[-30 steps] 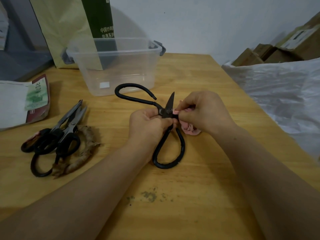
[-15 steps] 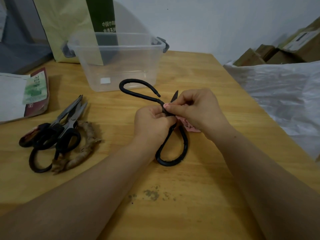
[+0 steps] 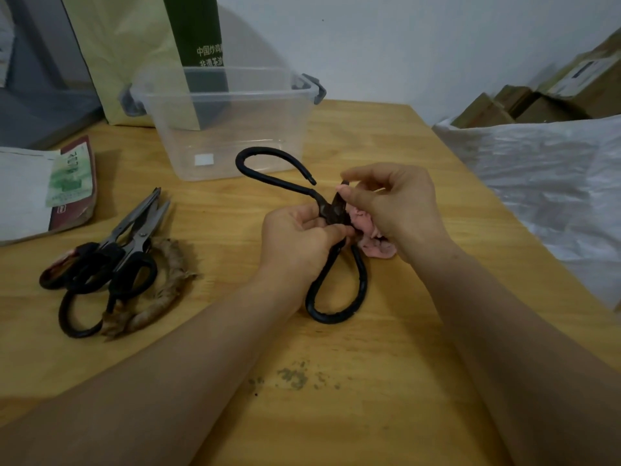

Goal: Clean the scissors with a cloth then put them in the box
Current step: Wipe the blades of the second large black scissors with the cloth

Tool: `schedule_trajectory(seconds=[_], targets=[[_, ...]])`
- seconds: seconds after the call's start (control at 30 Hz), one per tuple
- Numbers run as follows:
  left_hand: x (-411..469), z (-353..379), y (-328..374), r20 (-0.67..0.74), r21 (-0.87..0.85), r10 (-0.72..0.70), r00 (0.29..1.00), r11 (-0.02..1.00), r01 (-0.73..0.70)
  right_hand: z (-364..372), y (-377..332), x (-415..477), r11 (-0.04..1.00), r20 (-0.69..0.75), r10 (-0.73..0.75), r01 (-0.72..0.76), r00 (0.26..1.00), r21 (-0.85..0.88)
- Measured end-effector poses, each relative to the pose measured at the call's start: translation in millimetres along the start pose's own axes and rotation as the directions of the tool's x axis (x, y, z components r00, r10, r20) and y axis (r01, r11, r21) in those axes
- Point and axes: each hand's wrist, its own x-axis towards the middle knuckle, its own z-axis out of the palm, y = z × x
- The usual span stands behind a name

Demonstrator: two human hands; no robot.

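Large black scissors (image 3: 356, 297) with wide loop handles lie across the middle of the wooden table, one loop pointing at the box and one towards me. My left hand (image 3: 295, 240) grips them at the pivot. My right hand (image 3: 396, 206) pinches a pink cloth (image 3: 369, 233) round the short blades, covering most of them. The clear plastic box (image 3: 232, 122) with grey latches stands behind the scissors and holds nothing.
Several other scissors (image 3: 111, 260) lie in a pile at the left, one with a frayed rope-wrapped handle. A packet and papers (image 3: 47, 193) sit at the far left. A paper bag (image 3: 144, 55) stands behind the box. White plastic sheeting (image 3: 551, 183) borders the table's right edge.
My right hand slid the cloth up along the blade, from near the pivot to the tip, so the bare blade tip seen before is now covered. The left hand kept its hold.
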Motion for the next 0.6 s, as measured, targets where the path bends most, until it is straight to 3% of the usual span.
schedule_trajectory(seconds=[0.1, 0.17, 0.5, 0.6], targets=[[2, -1, 0, 0.000, 0.009, 0.000, 1.000, 1.000, 0.000, -8, -3, -4, 0.999, 0.161, -0.030, 0.034, 0.987, -0.025], [2, -2, 0, -0.010, 0.014, -0.005, 1.000, 1.000, 0.005, -9, -4, -5, 0.985, 0.237, -0.062, 0.097, 0.969, -0.142], [1, -1, 1, -0.036, 0.011, -0.041, 0.999, 0.999, 0.041, -11, -3, -2, 0.887, 0.275, -0.071, 0.187, 0.959, -0.423], [0, -1, 2, -0.036, -0.008, -0.035, 0.999, 0.999, 0.034, -16, 1, -1, 0.854, 0.226, -0.108, 0.207, 0.968, -0.477]])
